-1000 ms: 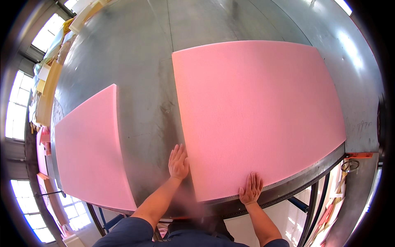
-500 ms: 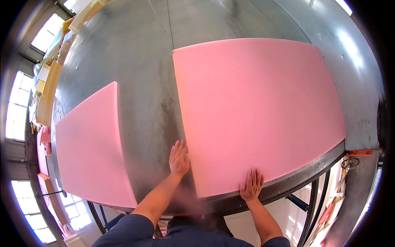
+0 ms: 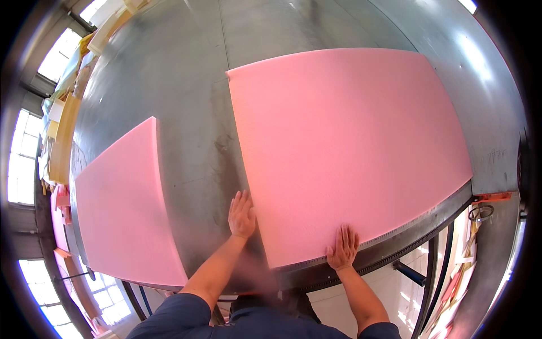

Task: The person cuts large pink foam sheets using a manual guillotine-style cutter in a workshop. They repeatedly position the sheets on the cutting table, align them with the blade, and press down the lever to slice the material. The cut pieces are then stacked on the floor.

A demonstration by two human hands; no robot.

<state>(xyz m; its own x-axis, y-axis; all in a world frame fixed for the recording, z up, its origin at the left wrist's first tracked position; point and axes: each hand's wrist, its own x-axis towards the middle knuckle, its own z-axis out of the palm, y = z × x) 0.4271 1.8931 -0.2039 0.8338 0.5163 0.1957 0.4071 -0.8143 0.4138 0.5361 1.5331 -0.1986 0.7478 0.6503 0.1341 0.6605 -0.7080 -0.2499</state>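
A large pink foam sheet [image 3: 350,141] lies flat on the metal table, its front edge along the table's near edge. My left hand [image 3: 242,214] is against the sheet's left edge, fingers stretched forward over the tabletop, gripping nothing. At the front edge of the same sheet, my right hand [image 3: 343,247] lies with its palm low and its fingers stretched out onto the pink surface. To the left, a second, smaller pink foam sheet [image 3: 121,209] rests apart from both hands, with a strip of bare metal between the two sheets.
The broad grey metal table [image 3: 180,73] has a bent-looking near edge with a toothed strip. A coil of dark wire [image 3: 481,213] hangs at the right by an orange bracket [image 3: 492,197]. Yellow foam blocks [image 3: 63,138] are stacked beyond the table's left side.
The whole view has turned slightly, so both sheets and the table seam appear shifted. Both hands keep nearly the same places at the large sheet's edges.
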